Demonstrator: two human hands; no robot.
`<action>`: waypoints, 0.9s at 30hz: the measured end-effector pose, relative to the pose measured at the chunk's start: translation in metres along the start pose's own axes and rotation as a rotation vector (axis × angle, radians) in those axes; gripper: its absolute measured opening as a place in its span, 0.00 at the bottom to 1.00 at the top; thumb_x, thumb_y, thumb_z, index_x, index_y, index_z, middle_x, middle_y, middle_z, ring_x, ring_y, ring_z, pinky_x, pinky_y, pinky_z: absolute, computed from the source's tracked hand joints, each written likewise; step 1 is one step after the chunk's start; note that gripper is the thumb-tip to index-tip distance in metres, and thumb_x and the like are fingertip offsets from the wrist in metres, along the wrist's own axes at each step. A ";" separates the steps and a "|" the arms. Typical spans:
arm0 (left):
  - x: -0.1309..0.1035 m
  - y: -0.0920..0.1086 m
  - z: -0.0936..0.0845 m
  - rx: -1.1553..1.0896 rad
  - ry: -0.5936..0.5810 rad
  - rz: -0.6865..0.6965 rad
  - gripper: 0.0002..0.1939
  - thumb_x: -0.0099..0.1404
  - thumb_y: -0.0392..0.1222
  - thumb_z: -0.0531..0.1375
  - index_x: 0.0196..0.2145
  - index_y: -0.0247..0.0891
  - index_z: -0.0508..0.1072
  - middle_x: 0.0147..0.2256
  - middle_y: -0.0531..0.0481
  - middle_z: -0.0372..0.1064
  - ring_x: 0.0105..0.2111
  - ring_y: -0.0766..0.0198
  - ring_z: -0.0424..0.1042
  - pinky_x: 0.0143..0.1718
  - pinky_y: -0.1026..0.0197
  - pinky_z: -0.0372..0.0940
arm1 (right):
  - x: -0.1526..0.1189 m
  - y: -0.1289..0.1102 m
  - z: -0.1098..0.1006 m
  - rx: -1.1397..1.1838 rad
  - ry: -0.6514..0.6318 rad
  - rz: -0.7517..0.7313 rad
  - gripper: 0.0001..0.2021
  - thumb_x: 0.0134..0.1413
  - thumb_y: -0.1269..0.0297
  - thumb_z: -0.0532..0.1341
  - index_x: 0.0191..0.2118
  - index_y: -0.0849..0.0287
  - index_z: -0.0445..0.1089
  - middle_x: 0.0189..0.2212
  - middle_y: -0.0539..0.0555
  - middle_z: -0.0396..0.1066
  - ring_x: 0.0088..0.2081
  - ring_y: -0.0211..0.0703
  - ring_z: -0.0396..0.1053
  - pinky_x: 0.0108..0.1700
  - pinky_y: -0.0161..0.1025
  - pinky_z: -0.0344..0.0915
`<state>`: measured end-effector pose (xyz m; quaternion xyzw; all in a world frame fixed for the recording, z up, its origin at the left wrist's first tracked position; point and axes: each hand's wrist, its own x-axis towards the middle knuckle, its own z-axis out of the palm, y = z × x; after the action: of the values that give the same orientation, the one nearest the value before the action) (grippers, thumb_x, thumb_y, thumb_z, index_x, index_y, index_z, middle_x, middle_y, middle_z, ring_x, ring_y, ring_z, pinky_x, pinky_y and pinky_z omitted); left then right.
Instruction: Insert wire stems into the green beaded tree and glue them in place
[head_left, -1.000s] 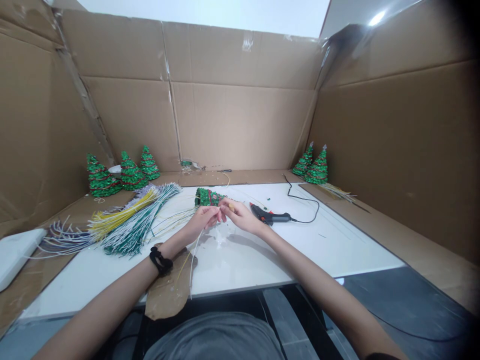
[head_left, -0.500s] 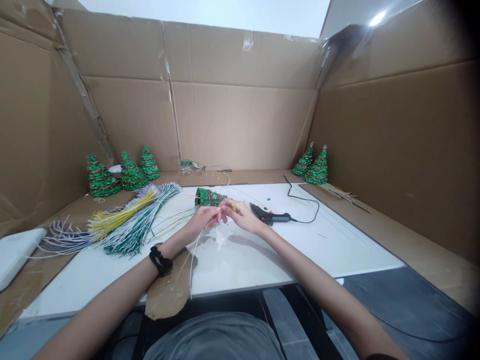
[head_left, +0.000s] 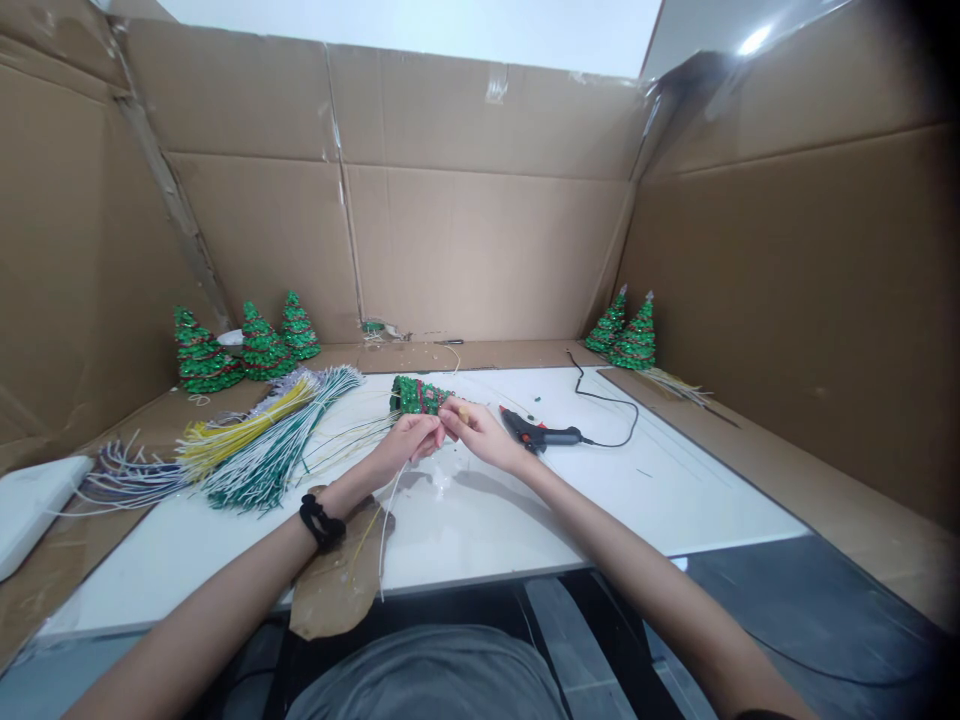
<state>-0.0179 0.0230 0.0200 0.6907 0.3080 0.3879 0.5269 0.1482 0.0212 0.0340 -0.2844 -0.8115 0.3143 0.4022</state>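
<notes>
My left hand [head_left: 412, 438] is closed in a pinch on a thin white cord [head_left: 388, 515], whose loose end hangs down toward the table's front edge. Pressed close against it, my right hand [head_left: 480, 435] is also pinched shut. A small yellowish bit shows by its fingers, but what they grip is too small to make out. Just behind both hands a green beaded Christmas tree [head_left: 411, 393] with red trim lies on its side, partly covered by them. A black glue gun [head_left: 555, 436] rests to the right of my right hand.
Bundles of yellow cords [head_left: 244, 428] and green-and-white cords [head_left: 281, 450] lie at left. Beaded trees stand back left [head_left: 262, 345] and back right [head_left: 636, 335]. A brown cardboard scrap [head_left: 337, 580] overhangs the front edge. Cardboard walls [head_left: 487, 250] enclose the white board [head_left: 637, 500].
My fingers have shifted slightly where the two hands meet, the right-hand fingers curling in a little. The hanging cord has moved barely. Everything else lies as before.
</notes>
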 end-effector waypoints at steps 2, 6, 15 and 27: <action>0.001 -0.002 -0.001 0.075 0.026 0.004 0.18 0.63 0.47 0.47 0.21 0.37 0.63 0.11 0.60 0.47 0.14 0.72 0.47 0.19 0.65 0.45 | 0.000 -0.001 -0.001 0.009 -0.013 0.002 0.21 0.61 0.48 0.48 0.26 0.59 0.62 0.22 0.47 0.58 0.24 0.35 0.53 0.28 0.34 0.52; 0.002 -0.003 -0.001 0.181 0.082 0.019 0.14 0.62 0.48 0.48 0.24 0.38 0.61 0.14 0.61 0.50 0.15 0.71 0.49 0.19 0.66 0.45 | 0.001 -0.001 -0.002 -0.001 -0.001 0.012 0.20 0.60 0.47 0.48 0.26 0.59 0.59 0.22 0.47 0.58 0.24 0.35 0.52 0.28 0.34 0.50; -0.001 -0.002 0.000 0.206 0.051 0.080 0.14 0.63 0.47 0.48 0.23 0.38 0.56 0.17 0.60 0.50 0.17 0.72 0.50 0.20 0.66 0.47 | 0.002 0.002 -0.001 -0.051 0.010 0.002 0.20 0.60 0.48 0.48 0.24 0.57 0.53 0.21 0.45 0.48 0.24 0.35 0.47 0.28 0.34 0.48; 0.001 -0.001 -0.001 0.238 0.062 0.099 0.16 0.64 0.49 0.47 0.23 0.38 0.56 0.19 0.59 0.49 0.19 0.72 0.50 0.21 0.66 0.47 | 0.002 0.007 0.003 0.015 0.053 -0.016 0.19 0.60 0.49 0.49 0.25 0.57 0.53 0.22 0.46 0.49 0.25 0.35 0.48 0.29 0.34 0.49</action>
<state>-0.0179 0.0244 0.0196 0.7502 0.3336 0.3955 0.4118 0.1459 0.0264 0.0281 -0.2833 -0.8004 0.3096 0.4281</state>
